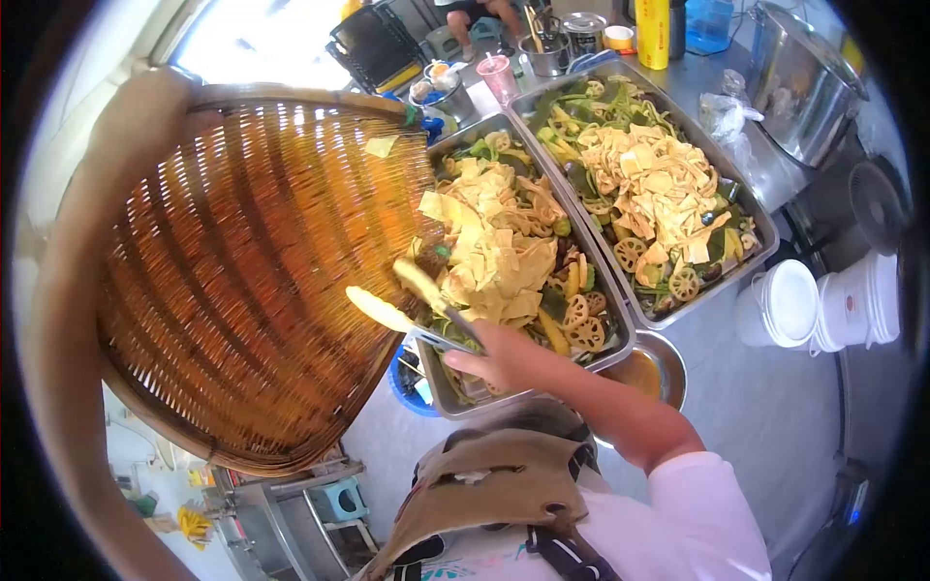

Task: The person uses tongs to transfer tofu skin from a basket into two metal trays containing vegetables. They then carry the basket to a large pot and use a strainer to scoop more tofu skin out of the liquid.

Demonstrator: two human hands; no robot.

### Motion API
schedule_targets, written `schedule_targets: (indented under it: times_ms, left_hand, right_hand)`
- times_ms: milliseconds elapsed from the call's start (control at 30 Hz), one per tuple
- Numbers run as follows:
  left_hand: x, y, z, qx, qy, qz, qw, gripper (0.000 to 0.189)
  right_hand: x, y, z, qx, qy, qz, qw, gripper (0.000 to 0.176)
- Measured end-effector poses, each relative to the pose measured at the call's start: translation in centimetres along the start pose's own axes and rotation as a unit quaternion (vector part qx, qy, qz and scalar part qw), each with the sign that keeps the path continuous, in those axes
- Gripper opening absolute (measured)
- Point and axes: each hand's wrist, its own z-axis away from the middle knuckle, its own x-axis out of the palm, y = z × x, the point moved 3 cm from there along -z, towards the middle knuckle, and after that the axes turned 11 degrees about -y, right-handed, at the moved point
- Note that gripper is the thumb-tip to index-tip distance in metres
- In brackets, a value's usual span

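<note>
The left hand [145,121], at about 10 o'clock in the view, is curled shut over the top rim of a large round woven bamboo basket tray [242,281], brown and orange. The tray is tipped steeply on edge, with its hollow face turned towards the food. One pale yellow square of tofu skin [380,145] clings to the weave near the tray's 1 o'clock edge. The right hand [499,356], just below centre, is closed around the handle end of a pair of metal tongs with yellowish blades [417,300]. The blades stand a little apart and point towards 10 o'clock. Their tips lie at the tray's 3 o'clock rim, over the near end of a rectangular stainless-steel pan [448,395]. This pan is heaped with tofu-skin sheets, lotus-root slices and green vegetables. A second, larger steel pan [767,232] with the same mix lies just beside it at 2 o'clock, both on the grey metal table [697,82]. At 4 o'clock from the right hand, touching the near pan's corner, is a small round steel bowl of brown sauce [649,373]. A big lidded steel pot [804,87] stands at 1 o'clock, and white plastic buckets [790,305] at 3 o'clock. At 12 o'clock are a yellow bottle [652,29] and a pink cup [499,76].
</note>
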Motion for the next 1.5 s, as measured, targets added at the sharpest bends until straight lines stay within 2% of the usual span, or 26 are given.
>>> schedule_targets:
  times_ms: [100,167,233,300,400,433,533,567,633,700,767,867,900,967,1067,1167,1267,1300,1367,1467,1500]
  left_hand:
    - [1.0,0.4,0.1,-0.016,0.011,0.016,1.000,0.030]
    - [2.2,-0.4,-0.4,0.006,0.010,0.041,0.999,0.030]
    - [3.1,-0.8,-0.5,0.022,0.008,0.063,0.998,0.030]
    - [3.3,-0.9,-0.1,0.027,0.005,0.076,0.997,0.030]
    - [4.2,-1.1,-0.4,0.034,-0.005,0.070,0.997,0.029]
    - [3.8,-0.4,0.1,0.046,0.015,0.076,0.996,0.030]
    - [3.6,0.4,0.4,0.062,0.032,0.034,0.997,0.031]
    - [3.4,0.5,0.8,0.070,0.046,0.035,0.996,0.031]
    - [3.8,-0.1,0.4,0.044,0.015,0.038,0.998,0.031]
    - [4.7,-0.3,1.0,0.024,-0.002,0.047,0.999,0.031]
    - [4.8,-0.2,1.0,0.027,0.015,0.052,0.998,0.031]
    - [4.8,0.3,0.8,0.030,-0.009,0.045,0.998,0.031]
    - [3.8,1.2,1.3,0.077,0.018,0.004,0.997,0.031]
    - [2.9,1.7,1.7,0.071,0.015,0.013,0.997,0.031]
    - [3.0,1.8,2.0,0.065,0.009,0.035,0.997,0.031]
    - [3.8,1.0,3.1,0.038,0.004,0.043,0.998,0.031]
    - [4.7,1.0,3.8,0.035,-0.013,0.048,0.998,0.030]
    - [4.6,1.2,3.7,0.031,-0.021,0.046,0.998,0.030]
    - [4.2,1.6,3.8,0.034,-0.028,0.048,0.998,0.030]
    - [3.6,2.5,4.2,0.055,-0.032,0.053,0.997,0.029]
    - [3.5,2.6,4.3,0.053,-0.038,0.050,0.997,0.029]
  right_hand:
    - [-0.5,0.1,-2.6,0.074,-0.071,0.044,0.994,0.058]
    - [-2.0,0.8,-2.0,0.060,0.024,0.092,0.994,0.055]
    - [-3.3,2.6,-0.5,0.089,0.112,0.099,0.985,0.053]
    - [-4.2,4.3,1.2,0.152,0.193,0.066,0.967,0.058]
    - [-2.6,-0.2,0.2,0.063,0.145,0.055,0.986,0.054]
    - [-1.9,-1.7,-0.8,0.135,0.072,0.056,0.987,0.046]
    - [-1.4,-0.8,-4.5,0.100,0.027,0.128,0.986,0.042]
    - [-2.3,0.3,-3.8,0.153,0.023,0.040,0.987,0.044]
    - [-3.5,4.9,-2.0,0.064,0.111,0.247,0.961,0.043]
    - [-3.8,5.5,-1.2,0.071,0.152,0.248,0.954,0.043]
    - [-3.9,2.0,0.5,0.184,0.169,0.035,0.968,0.043]
    - [-2.3,-1.7,-2.2,0.089,0.118,0.111,0.983,0.041]
    - [-2.3,-2.6,-3.7,0.072,0.122,0.131,0.981,0.039]
    - [-3.2,-3.4,-6.3,0.047,0.131,0.170,0.975,0.036]
    - [-4.7,-2.6,-6.6,0.080,0.180,0.122,0.973,0.034]
    - [-4.1,3.1,-4.3,0.092,0.226,0.079,0.967,0.035]
    - [-2.7,0.9,-1.3,0.125,0.205,0.049,0.969,0.039]
    - [-2.4,0.4,-1.1,0.109,0.188,0.033,0.976,0.040]
    - [-1.4,-1.3,-2.4,0.072,0.153,0.007,0.986,0.043]
    - [-0.6,-1.9,-6.2,0.044,0.131,0.070,0.988,0.044]
    - [-0.5,-0.8,-6.5,0.042,0.159,0.042,0.986,0.044]
